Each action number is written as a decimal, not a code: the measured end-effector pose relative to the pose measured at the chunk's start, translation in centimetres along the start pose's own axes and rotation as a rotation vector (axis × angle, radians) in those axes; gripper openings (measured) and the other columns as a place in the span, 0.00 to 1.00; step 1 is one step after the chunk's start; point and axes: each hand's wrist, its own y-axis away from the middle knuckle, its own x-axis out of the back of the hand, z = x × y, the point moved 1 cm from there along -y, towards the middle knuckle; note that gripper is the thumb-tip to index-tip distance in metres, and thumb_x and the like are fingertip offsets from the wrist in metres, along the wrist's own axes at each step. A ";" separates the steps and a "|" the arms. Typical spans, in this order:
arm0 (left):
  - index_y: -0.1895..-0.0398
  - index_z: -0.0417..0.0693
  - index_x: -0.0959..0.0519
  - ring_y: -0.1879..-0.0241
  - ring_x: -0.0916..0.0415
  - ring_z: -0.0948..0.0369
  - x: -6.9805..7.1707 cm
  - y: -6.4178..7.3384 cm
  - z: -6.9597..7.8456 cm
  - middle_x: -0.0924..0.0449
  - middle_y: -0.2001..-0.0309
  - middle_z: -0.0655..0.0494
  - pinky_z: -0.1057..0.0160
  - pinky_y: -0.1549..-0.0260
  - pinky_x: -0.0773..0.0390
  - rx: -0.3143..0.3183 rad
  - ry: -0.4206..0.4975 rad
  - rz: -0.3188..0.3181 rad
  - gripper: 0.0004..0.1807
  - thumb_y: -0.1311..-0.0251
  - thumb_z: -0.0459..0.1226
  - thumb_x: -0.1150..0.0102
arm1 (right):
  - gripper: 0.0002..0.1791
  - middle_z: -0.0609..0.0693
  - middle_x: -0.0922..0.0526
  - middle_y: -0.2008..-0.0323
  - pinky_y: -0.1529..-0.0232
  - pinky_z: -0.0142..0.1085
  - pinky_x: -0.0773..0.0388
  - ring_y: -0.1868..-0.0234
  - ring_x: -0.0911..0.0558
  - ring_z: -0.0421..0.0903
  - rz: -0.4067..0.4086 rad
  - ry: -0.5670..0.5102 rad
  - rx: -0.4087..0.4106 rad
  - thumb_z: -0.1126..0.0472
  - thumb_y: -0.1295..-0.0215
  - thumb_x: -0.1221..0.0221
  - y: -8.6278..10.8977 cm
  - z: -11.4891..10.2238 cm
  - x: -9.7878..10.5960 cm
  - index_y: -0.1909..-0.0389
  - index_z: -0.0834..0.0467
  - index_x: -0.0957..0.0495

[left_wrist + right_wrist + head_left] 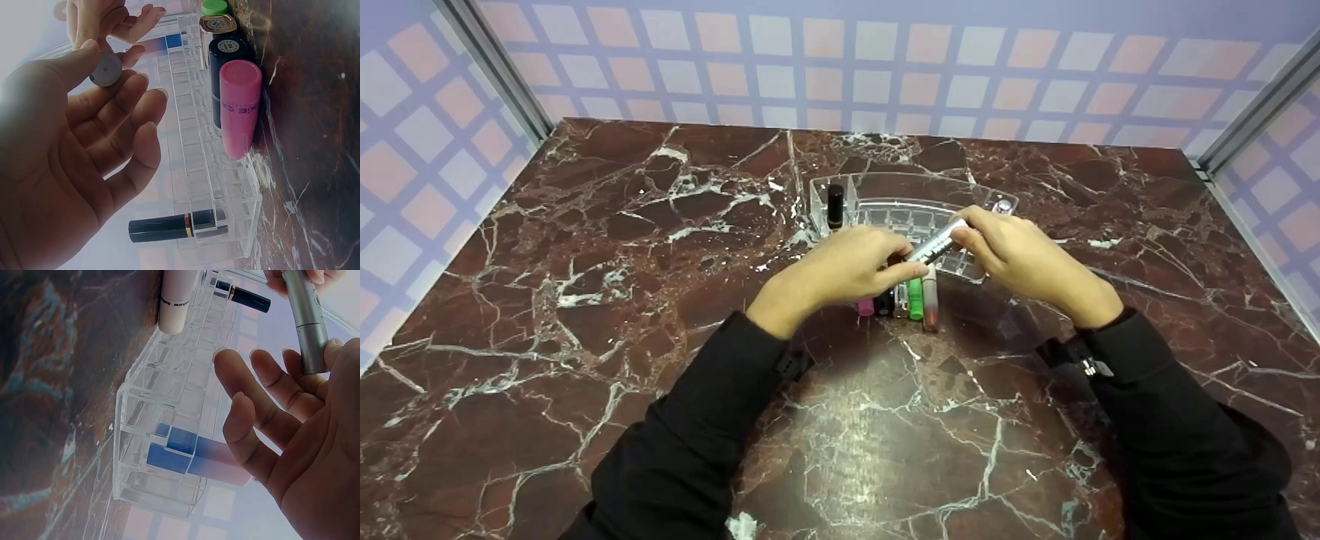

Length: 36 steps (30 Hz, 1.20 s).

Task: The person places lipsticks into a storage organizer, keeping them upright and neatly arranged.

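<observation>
Two hands, one silver tube (939, 240): both were clamped on it, left hand (851, 262) pinching the lower end between thumb and fingers, right hand (1020, 251) pinching the upper end likewise; their remaining fingers were loosely curved and spread. The tube was tilted in mid-air, above the front part of a clear organizer (911, 177). Dark lettering ran along its side (too small to read in any view). At the organizer's front edge lay a row of cosmetics: a pink tube (241, 107) with purple lettering, only partly legible; a black tube (215, 84) and a gold-rimmed tube (218, 23), each with a round end sticker, print unreadable; a green-capped tube (916, 300); and a white-ended tube (175, 304) whose dark print appeared upside down, not resolved. One black lipstick (835, 206) stood in a compartment at the organizer's left end, small marks near its gold band, illegible. A blue-and-pink tube (194, 455) stood at the right end, no wording made out.
</observation>
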 end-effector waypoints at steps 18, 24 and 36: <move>0.66 0.48 0.19 0.82 0.30 0.64 -0.4 0.0 0.5 0.25 0.78 0.60 0.63 0.74 0.31 -0.014 -0.049 -0.012 0.20 0.23 0.53 0.47 | 0.21 0.56 0.21 0.73 0.75 0.39 0.24 0.77 0.18 0.52 0.003 -0.127 -0.054 0.47 0.16 0.55 -0.4 0.0 -0.3 0.57 0.60 0.23; 0.66 0.47 0.20 0.81 0.37 0.66 -0.6 -0.1 0.7 0.30 0.78 0.61 0.66 0.77 0.34 -0.004 -0.049 -0.018 0.20 0.23 0.52 0.47 | 0.21 0.53 0.23 0.75 0.75 0.38 0.26 0.78 0.22 0.47 0.029 -0.107 -0.057 0.49 0.16 0.53 -0.5 0.0 -0.4 0.61 0.61 0.23; 0.69 0.49 0.21 0.78 0.34 0.64 -1.2 -0.2 1.2 0.29 0.77 0.61 0.64 0.73 0.30 -0.005 -0.106 -0.024 0.21 0.23 0.53 0.48 | 0.19 0.49 0.26 0.76 0.74 0.37 0.27 0.78 0.25 0.44 0.042 -0.118 -0.069 0.52 0.16 0.52 -0.8 -0.3 -0.7 0.62 0.62 0.22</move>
